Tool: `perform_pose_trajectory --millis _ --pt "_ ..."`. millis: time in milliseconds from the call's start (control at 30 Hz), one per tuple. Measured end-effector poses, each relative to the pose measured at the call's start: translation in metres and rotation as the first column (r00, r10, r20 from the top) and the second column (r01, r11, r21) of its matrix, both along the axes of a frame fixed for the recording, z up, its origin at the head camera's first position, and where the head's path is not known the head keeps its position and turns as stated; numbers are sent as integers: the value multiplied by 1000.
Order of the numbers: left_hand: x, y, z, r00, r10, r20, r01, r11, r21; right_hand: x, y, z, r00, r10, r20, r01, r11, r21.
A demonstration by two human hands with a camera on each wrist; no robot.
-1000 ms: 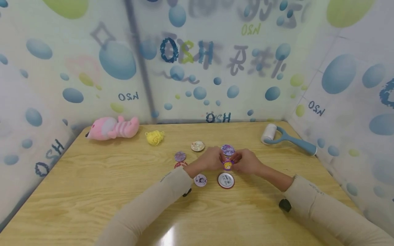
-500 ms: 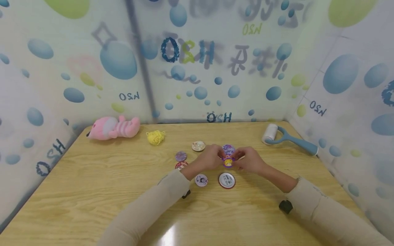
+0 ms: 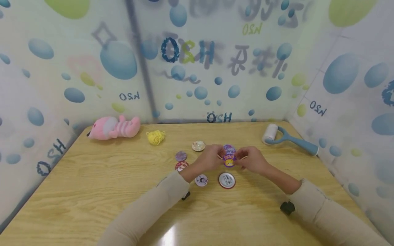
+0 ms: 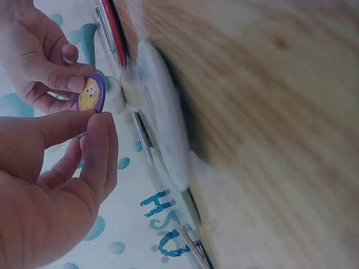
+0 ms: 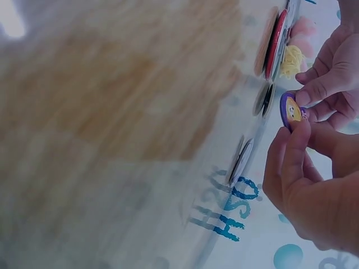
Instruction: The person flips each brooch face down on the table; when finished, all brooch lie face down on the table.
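Observation:
A round purple button badge with a yellow bear face is pinched between both hands, raised off the table. My left hand grips its left edge between thumb and fingertips, and my right hand pinches the opposite edge. In the left wrist view the badge shows its printed face and purple rim. The right wrist view has the same badge tilted, with fingers at both sides. Just beyond it lies a purple-blue badge, and on the near side a badge turned back up.
Several more badges lie left of the hands: a cream one, a lilac one, a red one and a pale one. Farther back are a pink plush toy, yellow yarn and a blue-handled lint roller.
The purple badge has been raised slightly and tilted, so more of its lettered upper part shows between the fingers. Both hands keep hold of it; the other badges stay put.

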State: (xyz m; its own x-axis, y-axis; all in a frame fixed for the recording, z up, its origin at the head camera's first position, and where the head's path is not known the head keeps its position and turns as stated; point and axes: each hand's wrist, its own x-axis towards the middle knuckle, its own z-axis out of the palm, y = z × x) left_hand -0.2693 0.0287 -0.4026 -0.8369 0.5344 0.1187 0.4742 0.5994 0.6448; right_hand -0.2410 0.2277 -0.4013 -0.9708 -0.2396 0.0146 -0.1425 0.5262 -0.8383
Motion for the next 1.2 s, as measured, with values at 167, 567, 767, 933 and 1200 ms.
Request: perform_pose_trajectory --millis 167,567,767,933,1200 --pt "0 0 -1 999 -13 -31 13 1000 0 -2 3 -2 999 -24 29 23 999 27" --pt "0 0 -3 999 -12 42 10 998 69 -3 9 -3 996 -31 81 26 998 55" --pt "1 2 -3 988 -8 156 -13 991 132 -5 11 -4 993 -54 101 49 998 47" --pt "1 1 -2 985 -9 172 -13 991 129 -4 12 -3 994 -53 95 48 998 51" --pt "2 0 0 987 10 163 -27 995 97 -3 12 0 988 -89 130 84 995 47"
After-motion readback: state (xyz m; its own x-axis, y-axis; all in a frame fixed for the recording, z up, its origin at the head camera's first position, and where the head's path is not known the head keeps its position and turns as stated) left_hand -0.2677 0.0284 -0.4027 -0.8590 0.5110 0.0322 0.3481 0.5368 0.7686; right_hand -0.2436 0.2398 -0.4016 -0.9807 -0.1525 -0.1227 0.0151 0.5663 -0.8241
